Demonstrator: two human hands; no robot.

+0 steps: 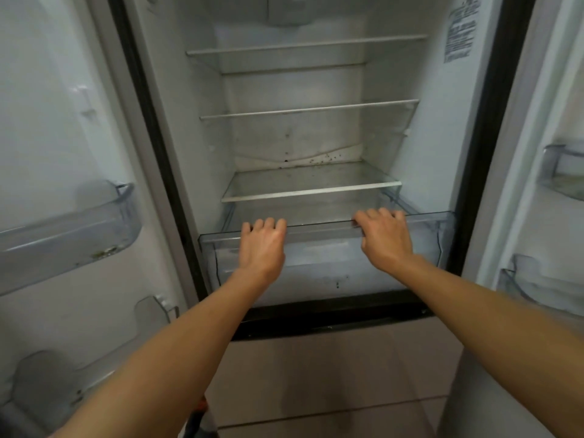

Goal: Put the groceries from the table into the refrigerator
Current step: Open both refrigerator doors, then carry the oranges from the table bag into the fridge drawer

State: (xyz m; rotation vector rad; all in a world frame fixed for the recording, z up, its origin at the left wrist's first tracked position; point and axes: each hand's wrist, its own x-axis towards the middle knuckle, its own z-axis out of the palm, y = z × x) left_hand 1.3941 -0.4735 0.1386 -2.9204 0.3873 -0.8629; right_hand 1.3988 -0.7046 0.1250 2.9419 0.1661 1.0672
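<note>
Your left hand [264, 245] and right hand [384, 238] both curl over the front rim of the clear plastic drawer [328, 248], pulled partway out at the refrigerator's [300, 137] bottom, beneath smooth glass shelves [311, 181].

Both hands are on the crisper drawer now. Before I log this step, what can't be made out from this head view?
- Groceries and table: outside the frame.
- Fingertips of the left hand and right hand: curled over the crisper drawer front edge, so the grip is hidden.
- Drawer floor: veiled by cloudy plastic and both hands.
- Sticker text: too small and blurred.
- Door bins: blurred and cut off by the frame edges.
</note>
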